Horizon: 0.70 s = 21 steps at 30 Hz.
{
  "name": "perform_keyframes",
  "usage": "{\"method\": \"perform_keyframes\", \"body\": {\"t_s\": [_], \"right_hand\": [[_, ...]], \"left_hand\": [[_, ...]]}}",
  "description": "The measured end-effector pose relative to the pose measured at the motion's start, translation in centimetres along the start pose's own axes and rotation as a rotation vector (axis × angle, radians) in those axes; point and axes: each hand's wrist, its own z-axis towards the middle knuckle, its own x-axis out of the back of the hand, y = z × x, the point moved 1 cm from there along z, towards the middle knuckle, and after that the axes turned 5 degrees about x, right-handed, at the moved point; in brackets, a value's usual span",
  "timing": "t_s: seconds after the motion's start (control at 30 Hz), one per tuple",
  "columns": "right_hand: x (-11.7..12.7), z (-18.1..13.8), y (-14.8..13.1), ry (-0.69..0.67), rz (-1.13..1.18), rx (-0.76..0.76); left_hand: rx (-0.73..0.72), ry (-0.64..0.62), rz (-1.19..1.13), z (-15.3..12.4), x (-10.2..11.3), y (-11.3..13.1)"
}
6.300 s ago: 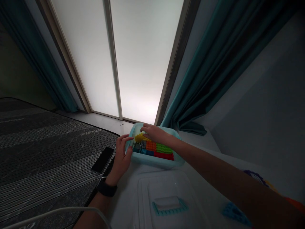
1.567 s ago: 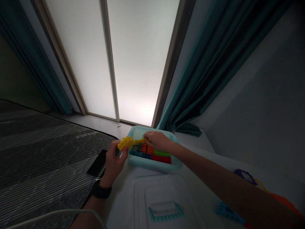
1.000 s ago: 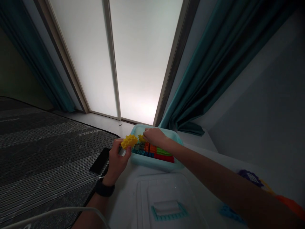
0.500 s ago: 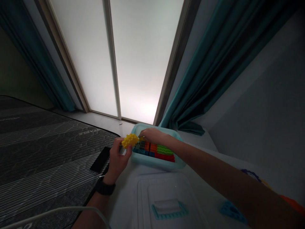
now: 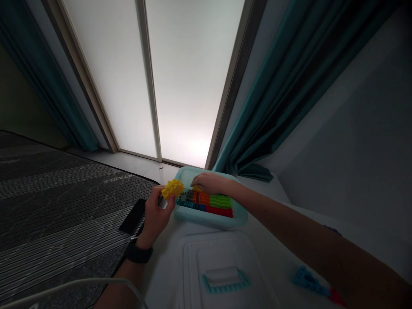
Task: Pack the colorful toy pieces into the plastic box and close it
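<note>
The left hand (image 5: 157,216) grips a yellow studded block (image 5: 172,189) at 9 o'clock of the pale blue tray (image 5: 209,221), held clear of the colour-sorted bricks (image 5: 206,202) packed inside, perhaps to keep them undisturbed. The right hand (image 5: 209,183) curls over a smaller yellow piece (image 5: 196,188) near 12 o'clock — whether it grips, I cannot tell.

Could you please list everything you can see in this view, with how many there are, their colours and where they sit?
frosted window panes: two, pale white, straight ahead
curtains: two, teal, either side of the panes
striped mat: one, dark grey, left
phone: one, black, on the mat's edge
white surface: one, white, below the panes
tray: one, pale turquoise, on the white surface
toy bricks: several, orange, green, red, blue, packed in the tray
lid: one, white with turquoise handle, in front of the tray
loose bricks: two, blue and red, lower right
cable: one, white, bottom left
wristwatch: one, black, on the left wrist
left hand: holding a yellow toy brick
right hand: in the tray, over a small yellow piece
</note>
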Motion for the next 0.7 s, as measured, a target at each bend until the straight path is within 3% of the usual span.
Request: {"method": "perform_keyframes", "body": {"t_s": [0.1,0.23,0.33,0.47,0.57,0.7], "right_hand": [[1.7,-1.9,-0.5,0.028,-0.01,-0.002],[3.9,-6.4,-1.5,0.207,0.0,-0.151],[4.3,-10.0,-2.4,0.356,0.09,-0.208],[3.3,-13.2,-3.9,0.52,0.153,-0.309],[2.3,-14.1,-5.2,0.548,0.174,-0.332],[1.5,-14.6,-6.3,0.62,0.171,-0.381]], "left_hand": [[0.001,-0.046,0.035,0.4,0.5,0.4],[-0.057,-0.164,0.13,1.7,1.1,2.2],[-0.137,-0.326,0.159,3.0,0.7,4.2],[-0.259,-0.611,0.147,4.4,-1.6,6.6],[-0.369,-0.804,0.151,4.9,-3.8,7.9],[-0.411,-0.901,0.144,4.6,-6.0,9.2]]}}
